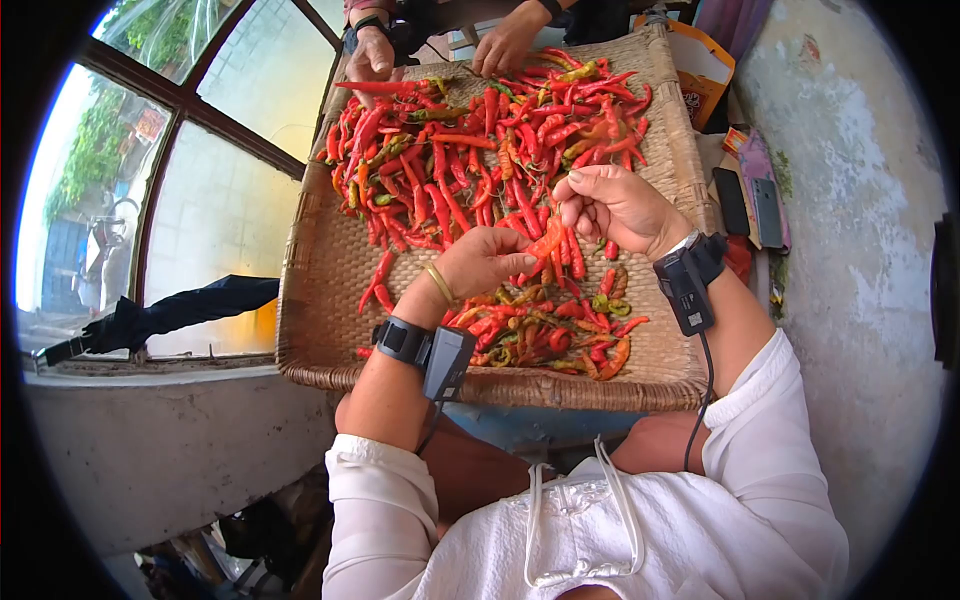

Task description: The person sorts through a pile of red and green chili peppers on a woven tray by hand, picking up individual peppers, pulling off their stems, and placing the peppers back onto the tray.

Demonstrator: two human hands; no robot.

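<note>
An orange-red chili pepper [547, 241] is pinched between the thumb and fingers of my left hand [478, 264]. My right hand [622, 208] is closed in a pinch at the pepper's upper, stem end; the fingertips partly hide the stem. Both hands are above a large woven basket tray [520, 388]. Beyond them lies a wide heap of red chili peppers [440, 185], a few greenish or yellow. Nearer to me is a smaller pile of peppers [560, 335], many orange, mottled or curled.
Across the tray, another person's two hands [508, 40] reach over the far peppers. A folded dark umbrella [185, 312] rests by the window at left. Two phones [766, 212] and an orange box [697, 70] are at right, beside the wall [850, 250].
</note>
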